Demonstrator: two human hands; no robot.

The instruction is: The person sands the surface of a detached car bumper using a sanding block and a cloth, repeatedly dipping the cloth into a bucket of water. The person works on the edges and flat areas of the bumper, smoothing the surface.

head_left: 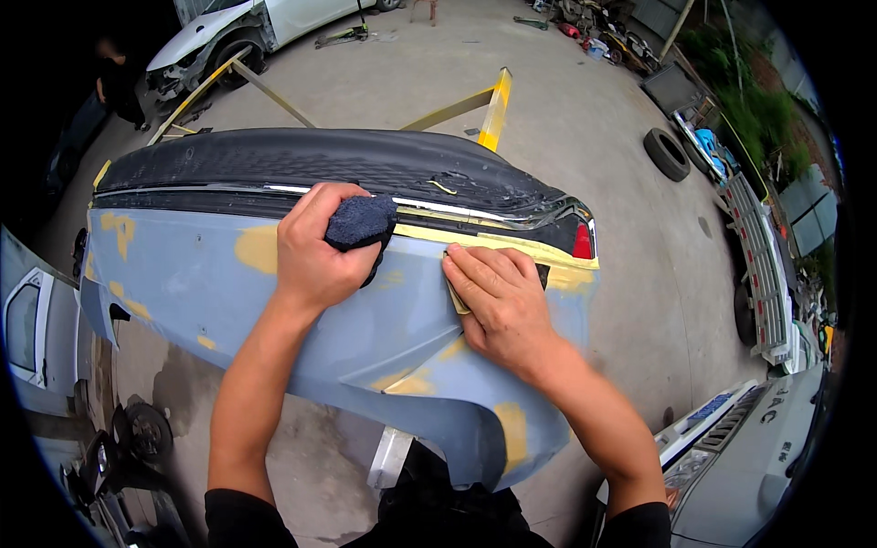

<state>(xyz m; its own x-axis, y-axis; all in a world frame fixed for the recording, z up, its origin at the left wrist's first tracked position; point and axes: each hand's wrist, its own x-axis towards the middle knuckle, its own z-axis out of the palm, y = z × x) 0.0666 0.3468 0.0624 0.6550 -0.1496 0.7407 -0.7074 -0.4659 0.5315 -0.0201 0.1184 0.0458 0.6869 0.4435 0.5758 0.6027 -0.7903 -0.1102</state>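
Primed car bumper (pixel 384 310) beneath both hands | left hand (pixel 320 256): fingers curled round navy cloth (pixel 359 222), over bumper's trim | right hand (pixel 498 297): fingers lightly bent, holding apparent sandpaper pad (pixel 459 300) against bumper | risk: upward-straying stroke could tear bumper's masking tape (pixel 493 242)

The dark-blue fuzzy pad (pixel 359 224), in the left hand (pixel 320 242), is over the long grey-and-black plastic bumper (pixel 384 315) — left of the folded yellowish sheet (pixel 456 298) under the right hand (pixel 498 297). Behind stand the angular yellow metal frame (pixel 498 110) and — farther — the white car (pixel 196 44).
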